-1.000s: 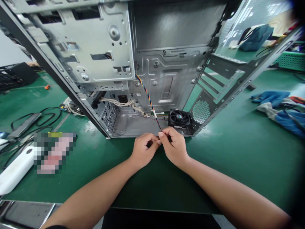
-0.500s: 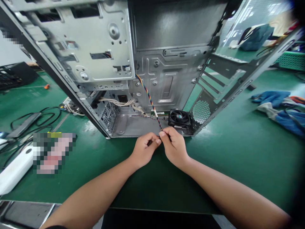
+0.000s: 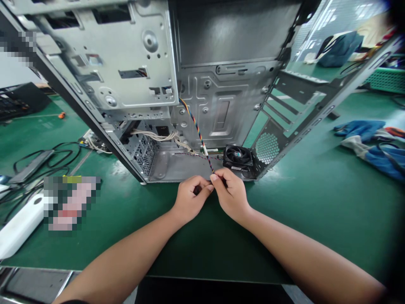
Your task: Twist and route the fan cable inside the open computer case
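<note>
An open metal computer case stands on the green table in front of me. From behind its drive bay a twisted multicoloured cable with a white tag runs down to my fingers. My right hand pinches the cable's lower end between thumb and forefinger. Touching it from the left, my left hand is also closed in a pinch at the cable's end; the tip itself is hidden by the fingers. Inside the case, behind my right hand, sits a black fan. A bundle of white wires lies left of it.
Black cords and a flat grey bar lie on the left of the green table, near a white elongated object. On the right are blue-and-grey cloth items and a green basket.
Both hands stay almost in place, pinching the cable. The cable's lower part has shifted very slightly left.
</note>
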The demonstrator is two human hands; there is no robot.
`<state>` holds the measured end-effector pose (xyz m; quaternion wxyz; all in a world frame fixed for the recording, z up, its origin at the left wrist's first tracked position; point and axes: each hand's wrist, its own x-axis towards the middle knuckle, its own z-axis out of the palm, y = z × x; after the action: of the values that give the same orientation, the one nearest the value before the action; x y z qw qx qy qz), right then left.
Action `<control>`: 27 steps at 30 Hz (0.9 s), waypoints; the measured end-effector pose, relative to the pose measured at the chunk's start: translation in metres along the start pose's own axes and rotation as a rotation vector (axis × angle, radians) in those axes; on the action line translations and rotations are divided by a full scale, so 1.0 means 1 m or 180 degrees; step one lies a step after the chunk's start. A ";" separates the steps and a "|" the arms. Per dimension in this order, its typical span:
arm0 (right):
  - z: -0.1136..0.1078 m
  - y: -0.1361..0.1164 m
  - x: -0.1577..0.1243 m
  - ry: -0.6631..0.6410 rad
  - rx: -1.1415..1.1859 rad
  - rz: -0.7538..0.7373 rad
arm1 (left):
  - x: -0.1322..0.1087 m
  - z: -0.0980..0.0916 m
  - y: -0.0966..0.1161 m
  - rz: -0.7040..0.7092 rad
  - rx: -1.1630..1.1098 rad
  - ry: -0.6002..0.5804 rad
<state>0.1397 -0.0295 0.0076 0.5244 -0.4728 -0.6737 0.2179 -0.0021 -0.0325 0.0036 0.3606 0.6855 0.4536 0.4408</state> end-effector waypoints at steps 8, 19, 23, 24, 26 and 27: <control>-0.001 0.000 0.000 -0.0022 -0.0023 -0.0055 | -0.001 0.000 0.001 0.0004 0.0015 0.0031; 0.000 -0.001 0.000 -0.0039 0.0042 -0.0039 | 0.001 0.000 0.000 -0.0395 -0.0642 -0.0293; 0.001 -0.001 0.000 -0.0034 0.0065 -0.0026 | 0.002 0.000 -0.002 -0.0478 -0.0882 -0.0457; 0.001 -0.001 0.000 -0.0034 0.0064 -0.0024 | 0.002 0.000 -0.002 -0.0476 -0.0873 -0.0464; 0.000 -0.001 0.000 -0.0026 0.0031 -0.0032 | 0.001 0.000 -0.002 -0.0373 -0.0689 -0.0377; 0.000 -0.001 -0.001 -0.0014 0.0001 -0.0046 | 0.001 0.000 -0.001 -0.0261 -0.0508 -0.0300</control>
<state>0.1393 -0.0303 0.0078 0.5246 -0.4674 -0.6782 0.2153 -0.0028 -0.0311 0.0028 0.4527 0.6554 0.4273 0.4277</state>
